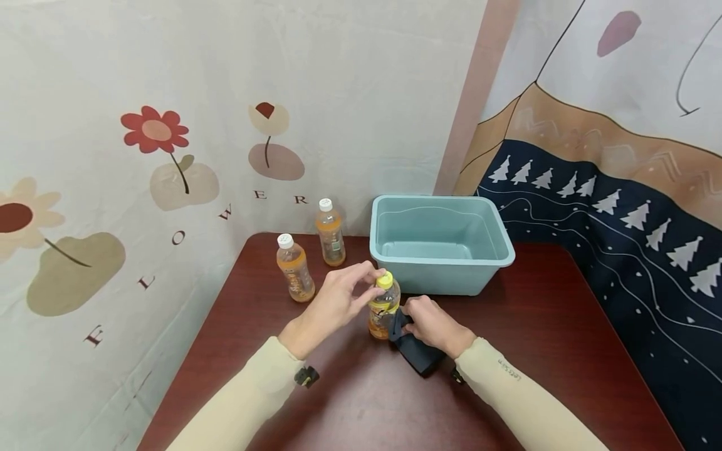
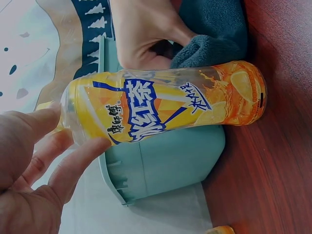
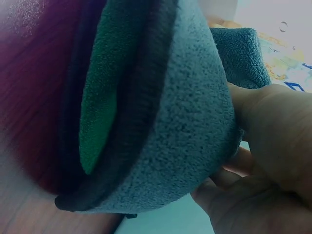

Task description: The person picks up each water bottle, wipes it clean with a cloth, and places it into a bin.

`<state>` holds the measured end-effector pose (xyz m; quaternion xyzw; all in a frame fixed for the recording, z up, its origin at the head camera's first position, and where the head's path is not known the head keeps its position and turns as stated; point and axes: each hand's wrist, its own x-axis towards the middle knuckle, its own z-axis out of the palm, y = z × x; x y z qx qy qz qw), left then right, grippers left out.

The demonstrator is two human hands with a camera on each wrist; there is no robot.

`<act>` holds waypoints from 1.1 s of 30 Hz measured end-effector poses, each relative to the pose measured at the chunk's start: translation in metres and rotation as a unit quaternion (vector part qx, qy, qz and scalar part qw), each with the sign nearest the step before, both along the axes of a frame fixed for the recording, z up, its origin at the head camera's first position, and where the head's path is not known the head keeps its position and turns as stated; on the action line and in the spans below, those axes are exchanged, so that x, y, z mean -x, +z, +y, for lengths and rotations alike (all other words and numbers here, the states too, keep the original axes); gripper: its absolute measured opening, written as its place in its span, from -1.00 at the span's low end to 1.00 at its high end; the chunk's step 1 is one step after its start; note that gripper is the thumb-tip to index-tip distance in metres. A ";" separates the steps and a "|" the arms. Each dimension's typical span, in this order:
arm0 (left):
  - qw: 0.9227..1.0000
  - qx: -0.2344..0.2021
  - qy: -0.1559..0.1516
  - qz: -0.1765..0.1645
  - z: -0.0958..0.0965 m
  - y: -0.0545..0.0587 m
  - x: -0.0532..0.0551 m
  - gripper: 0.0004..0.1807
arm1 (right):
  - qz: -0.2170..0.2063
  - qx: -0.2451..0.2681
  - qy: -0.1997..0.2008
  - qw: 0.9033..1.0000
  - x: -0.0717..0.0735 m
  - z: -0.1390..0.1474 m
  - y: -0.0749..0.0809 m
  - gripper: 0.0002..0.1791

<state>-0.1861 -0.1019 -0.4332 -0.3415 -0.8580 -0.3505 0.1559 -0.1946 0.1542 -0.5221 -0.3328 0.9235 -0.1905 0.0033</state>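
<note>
A plastic bottle of iced tea (image 1: 380, 317) with a yellow cap (image 1: 385, 280) stands upright on the table. Its yellow and orange label (image 2: 141, 107) faces the left wrist camera. My left hand (image 1: 337, 295) pinches the bottle at its cap and neck with thumb and fingers. On the bottle's right side, my right hand (image 1: 435, 322) grips a dark grey-blue cloth (image 1: 420, 354) and holds it against the bottle. Up close in the right wrist view, the cloth (image 3: 190, 122) is thick, fuzzy and folded, and hangs from the fingers.
Behind the bottle stands a light teal plastic bin (image 1: 434, 275). Two white-capped bottles stand to the left, one nearer (image 1: 296, 274) and one farther back (image 1: 331, 235). Printed fabric (image 1: 361, 94) hangs behind the dark red table (image 1: 536, 351).
</note>
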 end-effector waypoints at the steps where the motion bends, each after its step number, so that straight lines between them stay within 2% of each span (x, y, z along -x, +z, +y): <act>1: 1.000 0.001 0.000 -0.003 0.000 -0.001 0.000 -0.76 | -0.001 -0.001 -0.002 1.000 0.000 0.000 0.000 -0.82; 9: 1.000 0.005 0.000 -0.002 0.000 0.000 0.002 -0.75 | -0.002 0.015 0.004 1.000 0.002 0.000 0.001 -0.84; 17: 1.000 0.002 0.000 -0.003 -0.001 0.000 0.000 -0.74 | -0.029 0.049 0.003 0.998 0.003 0.003 0.005 -0.81; 22: 1.000 0.001 -0.002 0.002 -0.001 0.001 0.000 -0.73 | -0.037 0.078 -0.009 0.996 0.000 0.005 0.014 -0.71; 33: 1.000 -0.001 -0.001 0.002 -0.001 0.000 0.000 -0.71 | -0.017 0.110 -0.035 0.993 -0.007 0.009 0.045 -0.63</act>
